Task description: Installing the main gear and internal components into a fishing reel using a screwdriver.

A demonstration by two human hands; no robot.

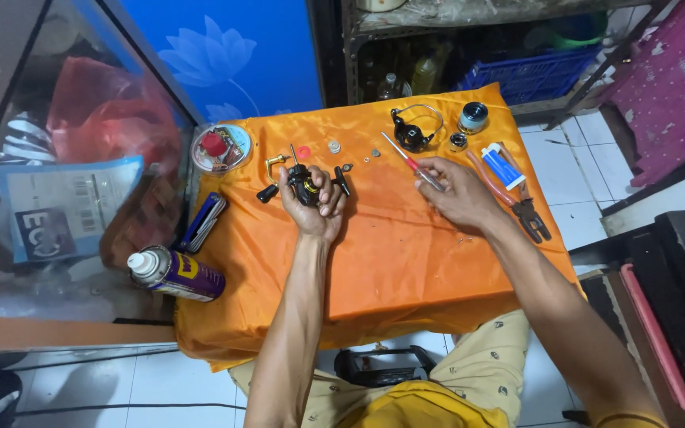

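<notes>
near the middle of the frame, the left hand is closed around a black fishing reel body with a gold handle arm sticking out to its left, held just above the orange cloth. right of it, the right hand pinches a red-handled screwdriver, tip pointing to the upper left. a reel rotor with wire bail, a spool, a blue-and-white tube and red-handled pliers lie toward the upper right of the cloth, and a purple spray can lies at its left edge.
</notes>
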